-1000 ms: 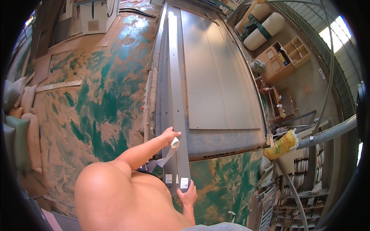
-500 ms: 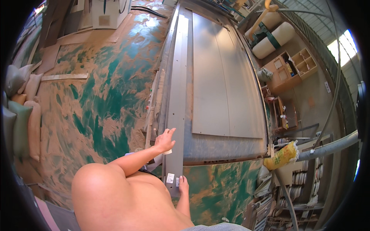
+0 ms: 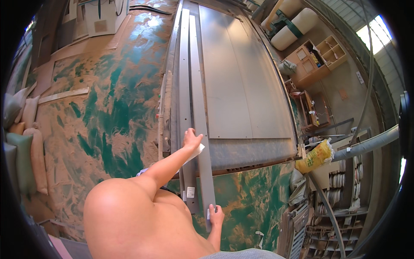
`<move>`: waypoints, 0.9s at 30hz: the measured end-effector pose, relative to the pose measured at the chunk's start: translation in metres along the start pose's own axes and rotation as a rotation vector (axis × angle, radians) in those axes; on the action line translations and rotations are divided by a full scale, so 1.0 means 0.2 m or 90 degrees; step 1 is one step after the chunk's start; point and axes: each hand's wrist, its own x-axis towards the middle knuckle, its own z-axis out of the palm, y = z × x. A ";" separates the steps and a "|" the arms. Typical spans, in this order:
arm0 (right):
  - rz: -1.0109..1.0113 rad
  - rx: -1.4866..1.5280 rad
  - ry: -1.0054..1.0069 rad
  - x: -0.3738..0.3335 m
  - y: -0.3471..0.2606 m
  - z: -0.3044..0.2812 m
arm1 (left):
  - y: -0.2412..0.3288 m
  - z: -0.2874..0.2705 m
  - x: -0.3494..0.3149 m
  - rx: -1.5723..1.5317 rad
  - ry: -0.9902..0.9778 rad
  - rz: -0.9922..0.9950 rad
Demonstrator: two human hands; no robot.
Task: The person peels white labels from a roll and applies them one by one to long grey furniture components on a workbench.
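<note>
A long narrow grey panel strip [image 3: 199, 101] runs away from me, its near end sticking out past the table's front edge. My right hand [image 3: 216, 214] grips that near end, next to a small white label. Farther up, my left hand [image 3: 192, 139] is closed at the strip's left edge, the far-side fingers partly hidden. A piece of white paper [image 3: 196, 152] shows beneath the left hand; whether that hand holds it I cannot tell. Just left lies a second grey strip [image 3: 184, 93], with a white label [image 3: 191, 192] near its end. A narrow gap separates the two strips.
Wide grey panels [image 3: 233, 86] lie on the machine table [image 3: 241, 151] to the right. Sawdust covers much of the green floor [image 3: 116, 108]. Filled sacks [image 3: 32, 151] sit at the far left. A yellow sack [image 3: 314, 157] and a grey hose [image 3: 371, 140] are at the right.
One strip has shifted right, away from the strip beside it, opening a gap. Both hands have moved right with it, the left one also farther from me. The view has shifted slightly.
</note>
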 end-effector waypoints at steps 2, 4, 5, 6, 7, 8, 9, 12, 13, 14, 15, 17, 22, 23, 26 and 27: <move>-0.035 -0.031 -0.044 -0.09 -0.03 -0.04 | -0.10 -0.03 0.02 -0.040 -0.116 -0.032; -0.106 -0.070 -0.026 -0.21 -0.14 -0.06 | -0.01 -0.12 -0.07 -0.194 -0.262 -0.121; -0.139 -0.089 -0.017 -0.25 -0.17 -0.05 | -0.05 -0.08 -0.03 -0.214 -0.263 -0.140; -0.125 -0.102 -0.014 -0.25 -0.17 -0.01 | -0.11 -0.06 0.04 -0.244 -0.253 -0.156; -0.126 -0.105 0.000 -0.26 -0.14 0.04 | -0.12 -0.06 0.06 -0.272 -0.250 -0.173; -0.128 -0.108 0.013 -0.27 -0.11 0.09 | -0.16 -0.06 0.05 -0.251 -0.226 -0.147; -0.125 -0.110 0.032 -0.27 -0.09 0.12 | -0.17 -0.05 0.01 -0.229 -0.208 -0.120; -0.113 -0.119 0.032 -0.30 -0.09 0.14 | -0.16 -0.09 -0.03 -0.211 -0.210 -0.113; -0.109 -0.118 0.025 -0.30 -0.11 0.13 | -0.16 -0.11 -0.03 -0.212 -0.216 -0.125; -0.107 -0.124 0.026 -0.27 -0.13 0.11 | -0.16 -0.11 0.01 -0.226 -0.202 -0.117; -0.119 -0.131 0.025 -0.26 -0.17 0.10 | -0.15 -0.13 0.03 -0.234 -0.195 -0.119; -0.129 -0.137 0.031 -0.23 -0.27 0.06 | -0.10 -0.18 0.09 -0.238 -0.193 -0.119; -0.078 -0.115 -0.034 -0.15 -0.49 0.11 | -0.01 -0.35 0.14 0.001 -0.093 0.050; -0.155 -0.177 0.010 -0.11 -0.45 0.17 | -0.03 -0.35 0.14 0.040 -0.056 0.048; -0.281 -0.225 0.071 0.03 -0.37 0.43 | -0.13 -0.36 0.13 0.069 -0.083 0.008; -0.257 -0.215 0.059 0.05 -0.43 0.44 | -0.18 -0.35 0.12 0.058 -0.114 -0.014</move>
